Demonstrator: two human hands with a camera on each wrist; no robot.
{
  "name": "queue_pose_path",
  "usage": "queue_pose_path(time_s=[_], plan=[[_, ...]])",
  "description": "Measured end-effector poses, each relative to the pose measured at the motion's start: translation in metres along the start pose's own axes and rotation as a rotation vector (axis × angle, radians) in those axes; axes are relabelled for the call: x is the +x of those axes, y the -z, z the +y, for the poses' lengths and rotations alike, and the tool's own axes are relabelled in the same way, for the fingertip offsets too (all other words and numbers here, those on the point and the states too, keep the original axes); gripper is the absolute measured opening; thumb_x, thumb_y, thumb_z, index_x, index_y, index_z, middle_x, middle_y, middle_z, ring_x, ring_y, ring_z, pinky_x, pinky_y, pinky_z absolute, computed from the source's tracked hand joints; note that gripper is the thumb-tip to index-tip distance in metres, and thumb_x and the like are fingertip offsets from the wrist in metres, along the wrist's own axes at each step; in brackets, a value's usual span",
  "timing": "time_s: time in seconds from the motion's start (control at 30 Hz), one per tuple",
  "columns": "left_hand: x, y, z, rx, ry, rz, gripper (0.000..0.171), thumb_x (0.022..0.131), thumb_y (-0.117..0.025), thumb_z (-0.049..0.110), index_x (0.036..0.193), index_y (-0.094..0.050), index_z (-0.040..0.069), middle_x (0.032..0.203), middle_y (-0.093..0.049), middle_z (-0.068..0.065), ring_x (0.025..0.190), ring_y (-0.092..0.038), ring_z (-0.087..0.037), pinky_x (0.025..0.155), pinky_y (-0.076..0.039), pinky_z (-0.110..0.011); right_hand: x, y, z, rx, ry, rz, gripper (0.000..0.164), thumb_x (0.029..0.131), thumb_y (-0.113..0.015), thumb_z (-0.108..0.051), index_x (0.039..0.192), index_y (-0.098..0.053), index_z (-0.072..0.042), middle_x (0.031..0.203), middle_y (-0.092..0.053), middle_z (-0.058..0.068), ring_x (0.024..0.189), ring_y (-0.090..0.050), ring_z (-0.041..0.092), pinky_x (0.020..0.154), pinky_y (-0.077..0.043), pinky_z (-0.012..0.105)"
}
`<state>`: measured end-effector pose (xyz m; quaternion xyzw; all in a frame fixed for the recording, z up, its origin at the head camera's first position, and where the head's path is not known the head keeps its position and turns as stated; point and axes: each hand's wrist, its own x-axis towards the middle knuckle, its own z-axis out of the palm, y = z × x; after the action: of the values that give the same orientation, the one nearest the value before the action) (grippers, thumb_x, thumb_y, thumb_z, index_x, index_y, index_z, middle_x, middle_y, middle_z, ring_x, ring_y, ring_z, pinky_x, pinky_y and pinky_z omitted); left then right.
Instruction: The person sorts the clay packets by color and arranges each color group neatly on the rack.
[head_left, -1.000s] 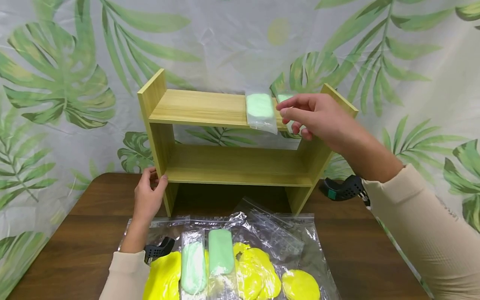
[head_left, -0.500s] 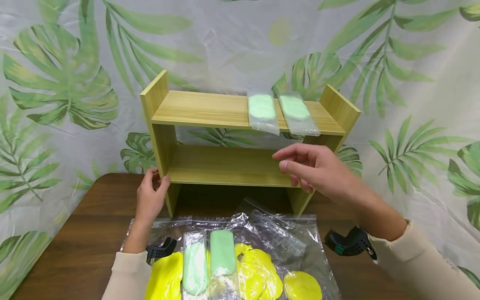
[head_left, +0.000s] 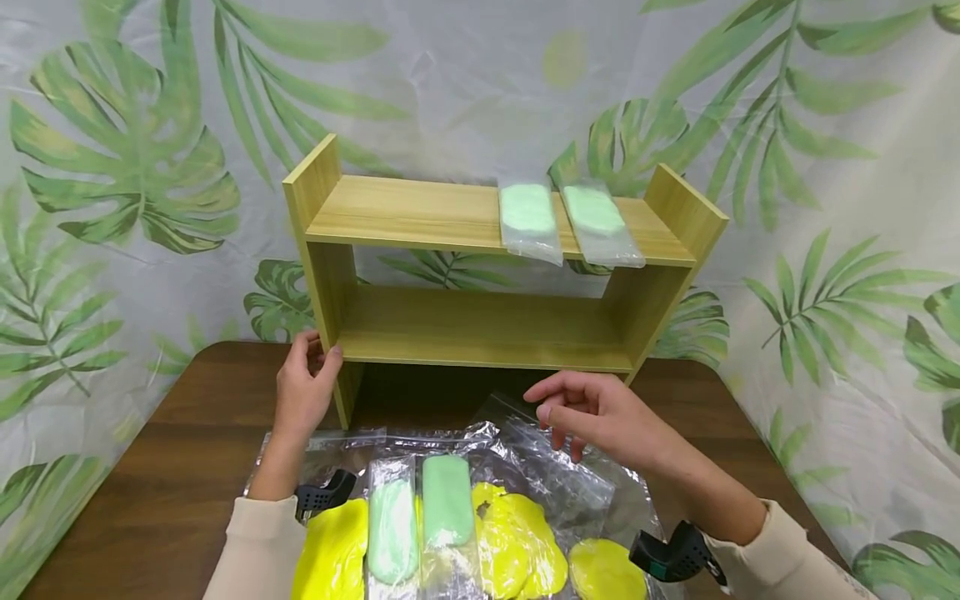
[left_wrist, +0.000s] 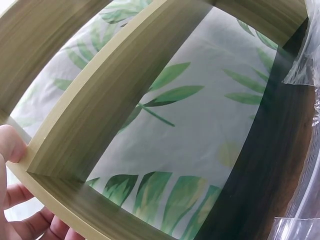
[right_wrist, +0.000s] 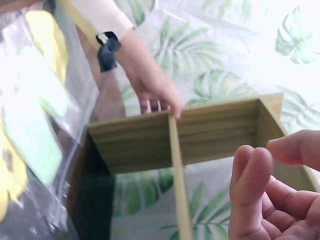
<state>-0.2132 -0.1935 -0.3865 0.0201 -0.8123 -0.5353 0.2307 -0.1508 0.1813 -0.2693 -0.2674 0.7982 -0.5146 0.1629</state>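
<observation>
A small wooden shelf (head_left: 480, 329) stands on the table. My left hand (head_left: 306, 385) holds its left side panel, thumb on the front edge at the middle board and fingers on the outer face, as the left wrist view also shows. My right hand (head_left: 600, 417) hovers below the middle board, in front of the shelf, with fingers loosely bent and nothing between them. Two clear packets with pale green slabs, a left packet (head_left: 528, 212) and a right packet (head_left: 597, 215), lie on the top board, their lower ends hanging over its front edge.
On the brown table (head_left: 150, 500) lies a big clear plastic bag (head_left: 337, 446). On it are two pale green slabs in wrappers, a left slab (head_left: 393, 529) and a right slab (head_left: 447, 500), plus yellow soft pieces (head_left: 521, 542). A leaf-patterned cloth (head_left: 465, 83) hangs behind.
My right hand has come down from beside the right packet on the top board to in front of the shelf's lower part. The left hand stays on the side panel.
</observation>
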Motion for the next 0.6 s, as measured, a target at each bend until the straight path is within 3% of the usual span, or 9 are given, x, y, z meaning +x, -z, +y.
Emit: queue_pose_path(time_s=[0.27, 0.6], plan=[[0.0, -0.001, -0.001, -0.011, -0.01, -0.012, 0.04, 0.099, -0.051, 0.028, 0.129, -0.047, 0.002, 0.118, -0.057, -0.017, 0.098, -0.052, -0.022, 0.071, -0.04, -0.015, 0.0, -0.024, 0.029, 0.104, -0.031, 0.011, 0.03, 0.097, -0.059, -0.019, 0.121, -0.059, 0.0, 0.093, -0.062, 0.019, 0.074, -0.063, 0.03, 0.063, -0.055, 0.042], [0.002, 0.0, -0.001, -0.012, -0.001, 0.007, 0.039, 0.099, -0.051, 0.028, 0.129, -0.048, 0.003, 0.116, -0.058, -0.016, 0.094, -0.051, -0.018, 0.068, -0.041, -0.016, 0.009, -0.057, 0.058, 0.259, -0.063, 0.042, 0.03, 0.096, -0.061, -0.015, 0.12, -0.059, 0.003, 0.092, -0.065, 0.019, 0.074, -0.065, 0.024, 0.065, -0.056, 0.038]])
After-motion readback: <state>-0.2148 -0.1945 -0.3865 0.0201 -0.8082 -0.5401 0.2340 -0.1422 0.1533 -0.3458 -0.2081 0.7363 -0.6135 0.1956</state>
